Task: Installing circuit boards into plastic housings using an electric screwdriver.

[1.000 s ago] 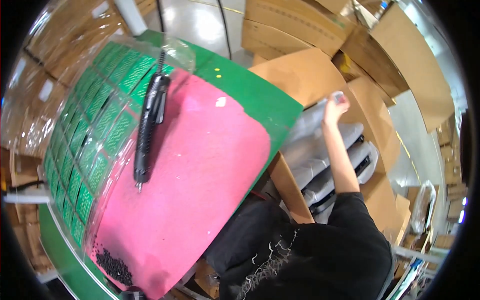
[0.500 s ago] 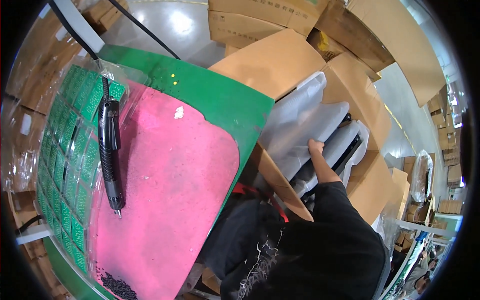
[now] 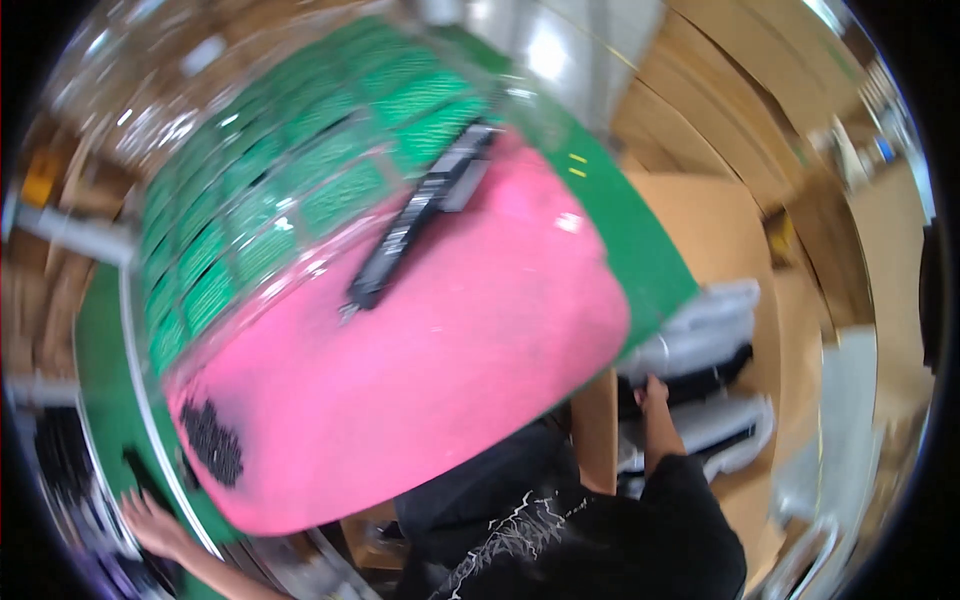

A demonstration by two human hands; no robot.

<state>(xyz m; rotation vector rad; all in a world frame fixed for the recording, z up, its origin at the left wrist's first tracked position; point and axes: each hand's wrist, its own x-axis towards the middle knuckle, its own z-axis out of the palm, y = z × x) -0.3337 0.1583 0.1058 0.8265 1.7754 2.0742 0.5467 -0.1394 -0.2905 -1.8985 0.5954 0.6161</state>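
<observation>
My right hand point(image 3: 653, 391) reaches into a cardboard box, its fingers closed at the near end of a long black part point(image 3: 712, 374). White foam sleeves point(image 3: 725, 312) wrap the similar pieces around it. At the far left, my left hand point(image 3: 152, 522) is stretched out over the green table's edge with its fingers apart. A narrow black piece point(image 3: 146, 476) lies by its fingertips; whether they touch is blurred. A black electric screwdriver point(image 3: 420, 218) rests on a pink mat point(image 3: 450, 370), away from both hands.
Clear plastic trays with green circuit boards point(image 3: 285, 170) cover the mat's far left side. A pile of small black screws point(image 3: 212, 445) sits at its near left corner. Cardboard flaps point(image 3: 690, 215) surround the box; more cartons point(image 3: 730, 110) stand behind. Black items point(image 3: 62, 455) fill the left edge.
The view has swung left and is blurred. My left hand has come into sight at the far left. My right hand has shifted from a white foam sleeve to a black part.
</observation>
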